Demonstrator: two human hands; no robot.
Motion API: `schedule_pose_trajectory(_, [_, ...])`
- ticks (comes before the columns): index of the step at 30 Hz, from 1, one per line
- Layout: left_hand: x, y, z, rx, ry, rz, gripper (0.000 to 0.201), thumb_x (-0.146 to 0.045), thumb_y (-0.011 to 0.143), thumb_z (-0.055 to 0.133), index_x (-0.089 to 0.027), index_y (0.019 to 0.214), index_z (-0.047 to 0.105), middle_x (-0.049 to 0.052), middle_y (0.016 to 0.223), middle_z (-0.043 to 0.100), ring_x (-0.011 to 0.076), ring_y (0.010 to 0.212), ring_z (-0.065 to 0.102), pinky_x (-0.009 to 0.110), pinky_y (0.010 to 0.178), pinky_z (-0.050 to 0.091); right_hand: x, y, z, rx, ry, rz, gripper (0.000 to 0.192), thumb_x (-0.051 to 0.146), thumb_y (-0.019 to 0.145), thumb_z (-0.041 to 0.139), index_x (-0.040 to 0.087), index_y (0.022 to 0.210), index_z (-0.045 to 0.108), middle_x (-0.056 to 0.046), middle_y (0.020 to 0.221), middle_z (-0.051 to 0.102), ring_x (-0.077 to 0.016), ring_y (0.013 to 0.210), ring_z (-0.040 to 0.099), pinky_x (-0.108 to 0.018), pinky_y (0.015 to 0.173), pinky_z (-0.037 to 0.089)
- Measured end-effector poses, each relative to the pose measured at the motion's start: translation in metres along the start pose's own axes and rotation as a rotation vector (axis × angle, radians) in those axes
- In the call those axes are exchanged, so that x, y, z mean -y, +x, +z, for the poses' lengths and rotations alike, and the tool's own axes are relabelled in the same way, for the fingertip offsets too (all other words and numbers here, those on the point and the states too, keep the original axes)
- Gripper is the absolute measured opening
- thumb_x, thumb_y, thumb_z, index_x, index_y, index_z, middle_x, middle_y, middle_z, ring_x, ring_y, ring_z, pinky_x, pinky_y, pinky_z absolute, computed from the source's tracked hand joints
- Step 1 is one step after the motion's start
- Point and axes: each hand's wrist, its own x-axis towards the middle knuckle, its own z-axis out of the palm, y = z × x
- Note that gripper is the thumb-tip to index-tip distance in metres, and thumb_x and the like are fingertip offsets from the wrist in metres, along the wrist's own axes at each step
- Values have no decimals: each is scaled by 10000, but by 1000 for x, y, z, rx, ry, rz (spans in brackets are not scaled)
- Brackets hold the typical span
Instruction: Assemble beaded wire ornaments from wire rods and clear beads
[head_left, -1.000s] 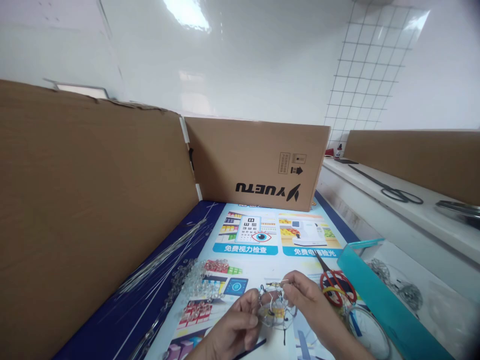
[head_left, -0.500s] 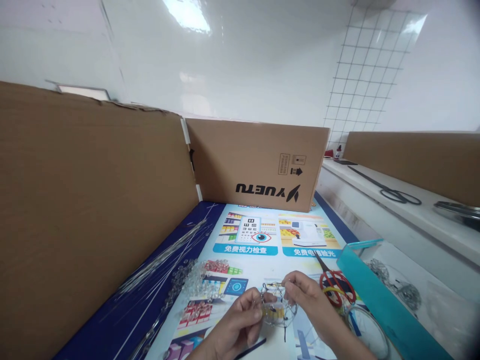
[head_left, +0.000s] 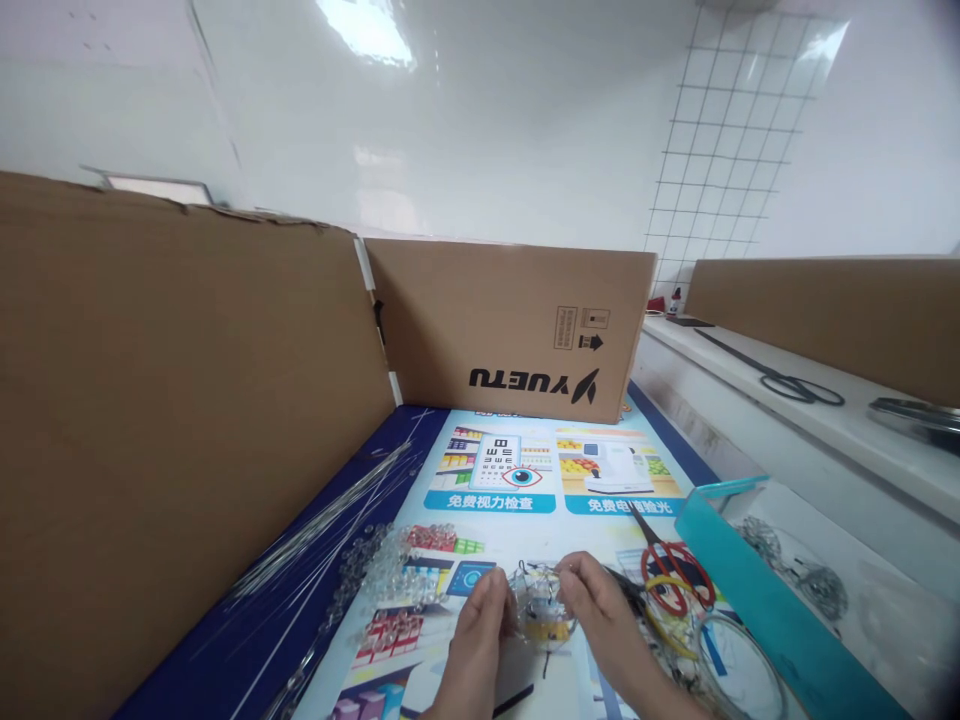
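Between my hands, low over the printed table cover, is a small wire piece strung with clear beads [head_left: 538, 603], with dark wire ends sticking out. My left hand [head_left: 480, 622] grips its left side, thumb pointing up. At its upper right edge, my right hand [head_left: 596, 597] pinches it between thumb and fingers. The fingertips behind the beads are partly hidden. Loose clear beads [head_left: 397, 575] lie in a heap left of my left hand. To the right of my right hand are red-handled scissors [head_left: 679, 575], a yellow-handled tool [head_left: 670, 632] and a coil of wire [head_left: 739, 665].
Straight wires [head_left: 322, 530] lie along the left side by a tall cardboard panel [head_left: 187, 400]. A cardboard box [head_left: 517, 320] stands at the back. At right, a teal-edged box [head_left: 780, 600] holds wire bead pieces. Large black scissors [head_left: 795, 385] rest on the white ledge.
The beaded piece has shifted slightly left and turned. My left hand has rolled more upright around its side, and my right hand has moved a little left and down with it.
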Motion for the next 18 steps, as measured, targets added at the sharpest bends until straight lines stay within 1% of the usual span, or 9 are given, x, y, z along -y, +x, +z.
schedule_pose_trajectory(1, [1,0,1,-61,31,-5,388,-525,807,474,-207,607,378,-67,539,339,106,516,329,227,509,303,-3,-2,4,3,-11,-9,254,420,880,399,197,834,511,28,657,449,-132,611,423,-244,559,342])
schedule_pose_trajectory(3, [2,0,2,-141,103,7,405,-565,778,477,-215,600,379,-73,502,332,107,476,311,230,467,272,-7,-4,10,2,-35,-27,250,415,888,381,202,848,504,26,670,451,-133,611,423,-242,552,339])
schedule_pose_trajectory(6, [1,1,3,-193,205,80,410,-582,751,488,-214,588,410,-67,495,369,116,477,338,236,479,285,-10,-7,14,-32,-80,-64,236,396,896,364,206,840,491,22,685,456,-137,617,428,-246,566,345])
schedule_pose_trajectory(8, [1,2,4,-218,259,115,406,-569,752,491,-215,573,404,-66,498,363,119,490,342,236,496,290,-11,-8,16,-68,-104,-88,223,389,894,366,207,835,479,20,693,459,-140,623,433,-251,586,355])
schedule_pose_trajectory(10, [2,5,6,-216,316,132,390,-541,768,489,-215,576,395,-66,517,349,124,516,342,238,517,296,-11,-9,17,-102,-120,-102,210,387,888,373,207,844,472,13,711,473,-146,633,445,-259,603,364])
schedule_pose_trajectory(14, [3,9,13,-149,421,187,361,-489,817,449,-218,594,367,-67,557,310,130,557,321,241,555,304,-12,-11,15,-139,-123,-115,198,378,883,379,207,850,472,0,738,494,-156,661,462,-267,626,377])
schedule_pose_trajectory(18, [0,13,24,-113,474,228,340,-456,844,415,-219,605,368,-66,565,301,132,558,307,245,551,290,-12,-10,8,-169,-42,-112,186,374,881,394,211,837,472,6,737,469,-153,674,455,-261,635,391])
